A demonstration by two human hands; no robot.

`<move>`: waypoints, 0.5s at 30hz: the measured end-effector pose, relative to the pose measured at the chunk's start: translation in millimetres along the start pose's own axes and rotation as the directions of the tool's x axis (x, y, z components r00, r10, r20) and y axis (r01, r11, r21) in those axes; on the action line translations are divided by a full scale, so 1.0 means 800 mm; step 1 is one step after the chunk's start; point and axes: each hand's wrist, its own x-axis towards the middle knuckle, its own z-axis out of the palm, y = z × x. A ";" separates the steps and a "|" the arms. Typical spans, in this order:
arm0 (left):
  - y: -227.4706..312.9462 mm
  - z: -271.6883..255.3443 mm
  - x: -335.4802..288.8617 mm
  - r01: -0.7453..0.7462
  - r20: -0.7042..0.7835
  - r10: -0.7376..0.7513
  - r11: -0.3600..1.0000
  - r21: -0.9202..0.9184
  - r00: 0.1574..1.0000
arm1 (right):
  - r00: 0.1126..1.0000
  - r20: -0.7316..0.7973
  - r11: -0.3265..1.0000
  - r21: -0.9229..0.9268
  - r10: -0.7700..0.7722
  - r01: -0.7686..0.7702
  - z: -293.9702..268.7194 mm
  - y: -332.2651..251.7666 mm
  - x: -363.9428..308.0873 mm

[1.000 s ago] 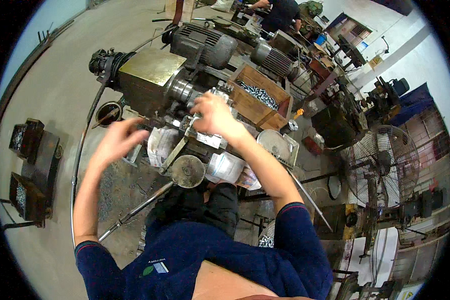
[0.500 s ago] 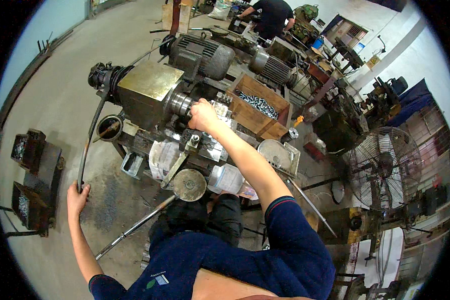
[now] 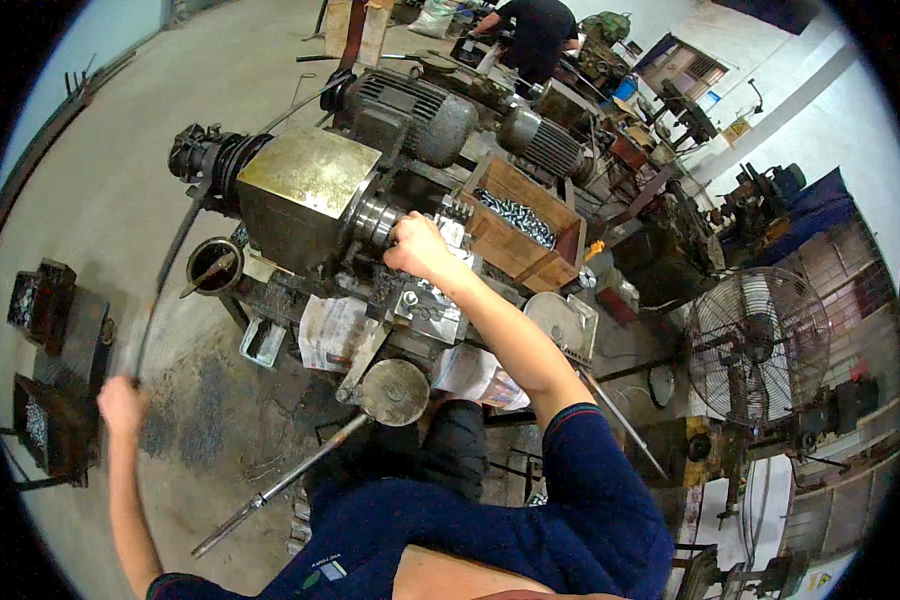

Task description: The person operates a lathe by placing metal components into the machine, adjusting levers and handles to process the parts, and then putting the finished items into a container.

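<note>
I stand at an old lathe-like machine with a brass-coloured gearbox. My right hand is stretched out to the steel chuck beside the gearbox, fingers curled around a part there that the hand hides. My left hand, blurred, is low at my left side. It sits at the lower end of a long dark lever that curves down from the machine's left end, and it looks closed on it. A round handwheel sits just in front of my body.
A wooden box of metal bolts stands right of the chuck, with electric motors behind. A steel rod slants to the floor. Dark trays of small parts lie at the left, a pedestal fan at the right. Another person works at the back.
My left hand left the machine bed, swung down to my left and took the lever's lower end. My right hand moved left along the machine to the chuck.
</note>
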 end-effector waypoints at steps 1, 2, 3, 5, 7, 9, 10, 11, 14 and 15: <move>-0.030 0.004 0.026 -0.022 -0.095 0.027 0.998 0.053 0.995 | 1.000 -0.020 1.000 0.012 -0.003 0.003 0.001 0.002 0.001; -0.059 0.008 0.054 -0.006 -0.181 0.028 0.993 0.120 0.983 | 0.999 -0.037 1.000 0.028 -0.011 0.012 0.003 0.002 0.002; -0.084 0.015 0.078 -0.052 -0.191 0.076 0.990 0.130 0.979 | 1.000 -0.002 0.998 0.055 0.030 -0.030 0.003 0.003 0.003; -0.118 0.028 0.105 -0.098 -0.195 0.128 0.983 0.158 0.972 | 1.000 -0.011 1.000 0.004 0.023 -0.023 0.002 -0.002 0.006; -0.129 0.032 0.117 -0.150 -0.158 0.174 0.977 0.152 0.972 | 1.000 0.010 0.998 -0.066 0.012 -0.011 -0.007 -0.009 0.005; -0.118 0.027 0.112 -0.090 -0.164 0.118 0.982 0.167 0.979 | 0.995 0.085 0.987 -0.156 0.049 -0.035 -0.021 -0.019 -0.002; -0.105 0.022 0.109 -0.040 -0.129 0.065 0.982 0.187 0.989 | 0.999 -0.014 0.995 -0.096 -0.043 0.041 -0.032 -0.021 -0.010; -0.086 0.019 0.108 0.127 -0.134 -0.126 0.992 0.002 0.983 | 0.988 -0.101 0.993 -0.054 -0.112 0.107 -0.044 -0.020 -0.023; -0.013 0.026 0.100 -0.258 -0.579 0.033 0.914 -0.311 0.815 | 0.915 -0.342 0.972 0.019 -0.216 0.236 -0.081 0.001 -0.082; 0.020 0.041 0.092 -0.264 -0.620 -0.098 0.845 -0.465 0.779 | 0.931 -0.330 0.983 0.039 -0.157 0.179 -0.094 0.015 -0.108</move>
